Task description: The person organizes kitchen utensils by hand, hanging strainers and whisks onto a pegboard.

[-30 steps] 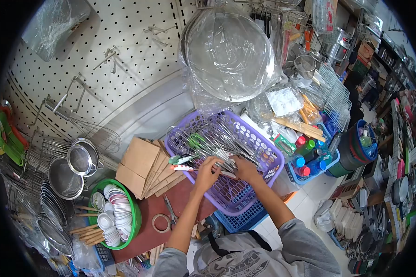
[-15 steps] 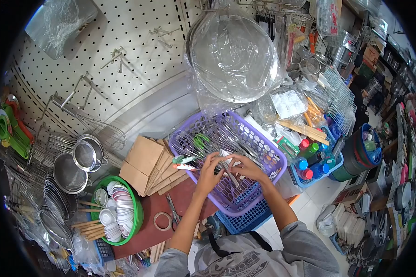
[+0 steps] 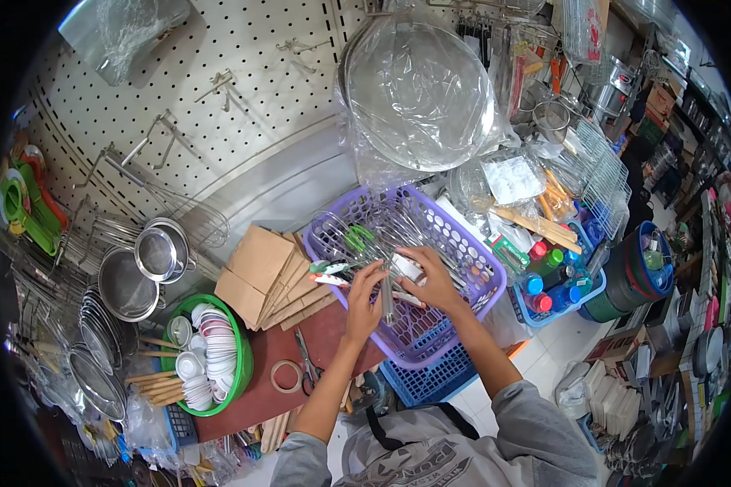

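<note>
Both my hands are over a purple plastic basket [image 3: 364, 345] full of wire-like metal utensils [image 3: 410, 223]. My left hand [image 3: 365, 304] has its fingers curled at a utensil with a shiny metal handle [image 3: 388, 302], which points down toward me. My right hand [image 3: 434, 282] is closed on a small white piece [image 3: 406, 266], whose kind I cannot make out, just right of that handle. Green handles [image 3: 357, 238] lie among the metal utensils. Next to my left hand, white-and-green and white-and-red handles [image 3: 330, 272] stick out over the basket's left rim.
Left of the basket are stacked cardboard pieces [image 3: 256, 272], scissors [image 3: 307, 361] and a tape roll [image 3: 286, 377] on a red-brown surface. A green basket [image 3: 244, 365] holds white spoons. Sieves [image 3: 130, 286] hang at left. Colored-cap bottles [image 3: 544, 284] stand at right, and a blue basket [image 3: 430, 377] sits underneath.
My hands have moved slightly apart; the fingertips were close together before. The white piece at my right hand now shows more clearly. The whole view has shifted a little.
</note>
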The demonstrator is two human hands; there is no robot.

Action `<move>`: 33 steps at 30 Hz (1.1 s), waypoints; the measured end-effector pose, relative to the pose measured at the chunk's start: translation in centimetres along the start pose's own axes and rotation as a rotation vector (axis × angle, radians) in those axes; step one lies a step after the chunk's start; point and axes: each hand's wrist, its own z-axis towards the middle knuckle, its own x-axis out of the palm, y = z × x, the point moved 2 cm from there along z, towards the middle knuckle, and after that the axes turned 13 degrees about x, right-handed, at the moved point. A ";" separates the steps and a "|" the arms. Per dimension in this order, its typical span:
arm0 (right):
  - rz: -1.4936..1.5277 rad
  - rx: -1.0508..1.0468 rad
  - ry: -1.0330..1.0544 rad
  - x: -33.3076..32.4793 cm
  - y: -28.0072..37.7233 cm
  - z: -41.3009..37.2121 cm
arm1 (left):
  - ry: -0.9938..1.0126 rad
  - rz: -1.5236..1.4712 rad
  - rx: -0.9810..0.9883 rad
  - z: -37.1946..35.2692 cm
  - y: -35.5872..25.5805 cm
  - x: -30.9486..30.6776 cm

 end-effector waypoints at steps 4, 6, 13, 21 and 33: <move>-0.209 -0.154 -0.039 0.7 1.1 -0.3 | -0.060 -0.044 -0.035 -0.2 -1.6 -1.0; -0.203 -0.226 0.017 1.4 1.5 0.0 | -0.096 -0.059 -0.135 -0.2 -2.1 -2.1; -0.293 -0.301 0.078 2.3 8.5 -0.9 | -0.310 -0.235 -0.284 1.9 -5.1 -8.2; -0.096 -0.197 0.264 7.6 17.8 -1.5 | -0.452 -0.179 -0.307 3.4 -8.3 -18.4; 0.409 -0.346 0.416 17.3 26.1 -0.3 | -0.341 -0.084 -0.361 0.5 -12.9 -27.8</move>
